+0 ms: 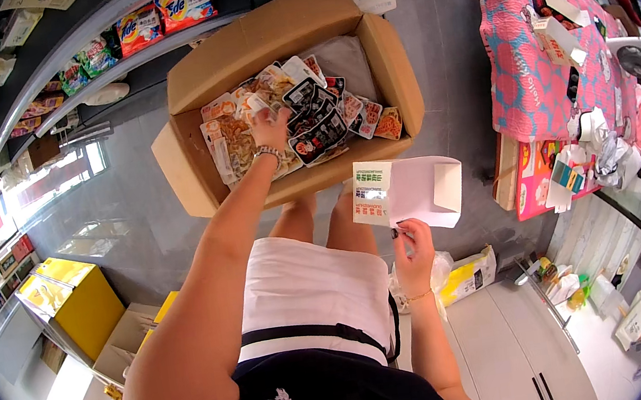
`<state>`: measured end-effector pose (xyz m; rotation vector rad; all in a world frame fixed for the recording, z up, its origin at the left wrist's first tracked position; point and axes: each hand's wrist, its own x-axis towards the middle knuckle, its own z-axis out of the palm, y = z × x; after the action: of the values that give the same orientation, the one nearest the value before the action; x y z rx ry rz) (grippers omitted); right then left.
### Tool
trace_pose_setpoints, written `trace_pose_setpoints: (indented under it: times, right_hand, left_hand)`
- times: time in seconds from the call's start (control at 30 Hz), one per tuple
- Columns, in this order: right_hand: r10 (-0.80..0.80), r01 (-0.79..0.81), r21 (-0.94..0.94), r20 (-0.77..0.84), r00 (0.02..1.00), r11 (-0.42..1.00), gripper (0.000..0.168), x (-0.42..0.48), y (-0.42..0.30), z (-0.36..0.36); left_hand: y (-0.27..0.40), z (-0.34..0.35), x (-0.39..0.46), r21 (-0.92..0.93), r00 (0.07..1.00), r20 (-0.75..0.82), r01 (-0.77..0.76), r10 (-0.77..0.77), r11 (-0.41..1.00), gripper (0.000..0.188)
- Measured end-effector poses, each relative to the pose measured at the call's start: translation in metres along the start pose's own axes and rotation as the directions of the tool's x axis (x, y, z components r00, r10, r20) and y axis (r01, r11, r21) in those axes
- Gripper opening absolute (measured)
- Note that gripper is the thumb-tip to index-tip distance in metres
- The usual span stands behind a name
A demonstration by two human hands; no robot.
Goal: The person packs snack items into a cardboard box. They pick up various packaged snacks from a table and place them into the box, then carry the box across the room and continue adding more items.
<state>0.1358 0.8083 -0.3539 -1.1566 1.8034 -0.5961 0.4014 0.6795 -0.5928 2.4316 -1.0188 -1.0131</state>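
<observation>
A large cardboard carton [284, 19] stands before me with its flaps up, holding many flat snack packets. My left hand [269, 125], with a beaded bracelet at the wrist, reaches into it. Its fingers touch the clear-and-orange packets [234, 141]; whether they grip one is hidden. Just right of that hand lie black packets [318, 133]. Red-and-white packets [369, 117] sit farther right. My right hand [414, 248] pinches the lower edge of a small white paperboard box [371, 193] with printed writing. This box is tilted, its hollow inside showing.
A grey wrapped bundle [339, 64] fills the carton's far right corner. Shelves with Tide bags [185, 5] run along the upper left. A table with a pink patterned cloth [514, 53] bears small boxes [561, 41] at the right. Yellow cartons [90, 315] stand lower left.
</observation>
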Motion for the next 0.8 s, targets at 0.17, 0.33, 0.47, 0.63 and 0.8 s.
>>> trace_pose_setpoints:
  times: [0.17,0.33,0.47,0.63,0.8]
  right_hand:
    - [-0.113,0.114,-0.02,0.063,0.992,0.993,0.022,0.006,-0.013,0.001]
    - [-0.262,0.275,-0.203,0.09,0.961,0.94,0.023,0.014,-0.024,-0.005]
    - [-0.369,0.391,-0.242,0.133,0.92,0.888,0.022,0.024,-0.053,-0.012]
    - [-0.525,0.554,-0.262,0.176,0.833,0.79,0.019,0.039,-0.092,-0.021]
    - [-0.542,0.564,-0.106,0.181,0.821,0.819,0.021,0.052,-0.108,-0.028]
  left_hand:
    - [-0.047,0.012,0.043,-0.476,0.842,0.026,0.485,-0.539,0.734,0.052]
    - [0.009,-0.027,0.034,-0.043,0.927,0.22,0.32,-0.304,0.946,0.03]
    - [0.013,-0.056,0.032,-0.115,0.992,0.001,0.125,-0.125,0.986,0.021]
    - [-0.01,-0.117,0.02,-0.42,0.974,-0.067,-0.225,0.217,0.879,0.012]
    - [0.031,-0.173,-0.042,-0.536,0.992,-0.032,-0.122,0.125,0.835,0.011]
